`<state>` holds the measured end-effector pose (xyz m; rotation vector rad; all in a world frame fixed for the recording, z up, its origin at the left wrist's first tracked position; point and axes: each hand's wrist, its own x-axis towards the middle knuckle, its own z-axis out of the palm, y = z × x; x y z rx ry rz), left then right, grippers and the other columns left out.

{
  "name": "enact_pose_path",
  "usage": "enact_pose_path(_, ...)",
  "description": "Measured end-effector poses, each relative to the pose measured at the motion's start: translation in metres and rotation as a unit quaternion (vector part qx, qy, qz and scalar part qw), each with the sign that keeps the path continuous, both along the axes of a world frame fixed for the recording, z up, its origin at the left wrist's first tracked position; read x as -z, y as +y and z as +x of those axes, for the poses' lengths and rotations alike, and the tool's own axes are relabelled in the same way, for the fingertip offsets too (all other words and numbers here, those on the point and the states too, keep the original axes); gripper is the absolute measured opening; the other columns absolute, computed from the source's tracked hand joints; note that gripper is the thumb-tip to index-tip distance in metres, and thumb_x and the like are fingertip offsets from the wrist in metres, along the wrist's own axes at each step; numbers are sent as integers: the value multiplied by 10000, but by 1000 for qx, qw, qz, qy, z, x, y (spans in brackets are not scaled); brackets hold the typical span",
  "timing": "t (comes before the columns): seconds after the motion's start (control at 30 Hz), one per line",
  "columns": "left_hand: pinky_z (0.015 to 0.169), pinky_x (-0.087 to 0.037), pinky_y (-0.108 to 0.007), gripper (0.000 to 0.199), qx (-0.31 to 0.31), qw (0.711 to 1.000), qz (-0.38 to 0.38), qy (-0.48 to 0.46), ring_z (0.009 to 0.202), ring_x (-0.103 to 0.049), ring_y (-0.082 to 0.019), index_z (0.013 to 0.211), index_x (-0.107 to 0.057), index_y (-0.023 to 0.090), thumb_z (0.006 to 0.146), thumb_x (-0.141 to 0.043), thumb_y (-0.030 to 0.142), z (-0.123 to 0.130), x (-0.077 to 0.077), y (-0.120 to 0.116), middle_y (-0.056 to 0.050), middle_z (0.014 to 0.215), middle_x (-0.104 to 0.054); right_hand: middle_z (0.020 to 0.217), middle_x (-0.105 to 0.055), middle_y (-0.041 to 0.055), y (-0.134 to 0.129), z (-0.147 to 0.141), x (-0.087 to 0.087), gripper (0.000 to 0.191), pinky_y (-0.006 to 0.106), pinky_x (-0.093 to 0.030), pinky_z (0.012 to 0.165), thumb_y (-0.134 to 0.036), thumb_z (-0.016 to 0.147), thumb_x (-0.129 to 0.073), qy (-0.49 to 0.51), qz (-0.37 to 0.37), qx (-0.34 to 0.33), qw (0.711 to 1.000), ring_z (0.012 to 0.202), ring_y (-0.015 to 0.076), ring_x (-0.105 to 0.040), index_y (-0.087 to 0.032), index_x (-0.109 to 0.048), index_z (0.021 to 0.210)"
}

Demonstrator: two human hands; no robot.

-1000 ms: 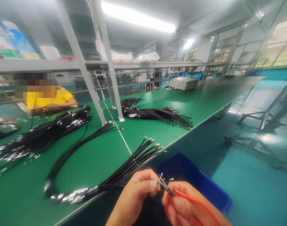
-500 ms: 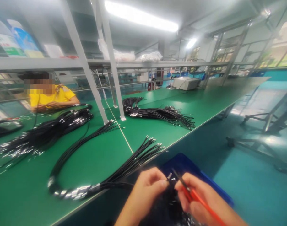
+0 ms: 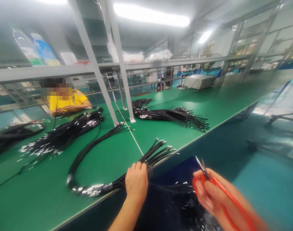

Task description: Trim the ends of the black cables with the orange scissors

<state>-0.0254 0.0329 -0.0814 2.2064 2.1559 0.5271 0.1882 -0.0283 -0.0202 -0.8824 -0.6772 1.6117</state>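
Observation:
My left hand (image 3: 137, 180) is closed over a bundle of black cables (image 3: 108, 186) at the bench's front edge, its fingers curled down out of sight. The bundle curves back over the green bench, and its metal-tipped ends fan out past my knuckles. In my right hand (image 3: 212, 189) I grip red-handled scissors (image 3: 204, 171), blades slightly parted and pointing up. A single thin cable stretches from near my left hand toward the right one, over a dark blue bin (image 3: 177, 171) that holds small shiny pieces.
More black cable bundles lie on the green bench (image 3: 108, 157): one cable pile (image 3: 67, 131) to the left, another cable pile (image 3: 170, 115) farther back. Metal uprights (image 3: 126, 80) carry a shelf with bottles. Across the bench sits a person in a yellow shirt (image 3: 78, 98).
My left hand has left the cable end near the scissors and moved left onto the bundle. The scissors have moved right and their blades now show apart. The view has shifted too.

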Motion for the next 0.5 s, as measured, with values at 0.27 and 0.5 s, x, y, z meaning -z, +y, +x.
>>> enact_pose_path(0.27,643,-366,-296,146,68,988,-58,-129,649,-530,-197,765,-566,202,748,-462,101,-22,-7,11,0,646,-579,645,-583,-11,11,7,4,213,215,-359,510,-347,688,-760,-42,12,10,999,524,90,-417,-210,-678,830)
enact_pose_path(0.5,600,-393,-239,68,160,936,-124,-289,620,-508,-150,618,-459,207,662,-509,199,-38,-20,21,40,614,-535,595,-555,-29,12,6,9,287,217,-329,489,-392,671,-767,-78,1,-15,997,493,81,-411,-187,-648,832)
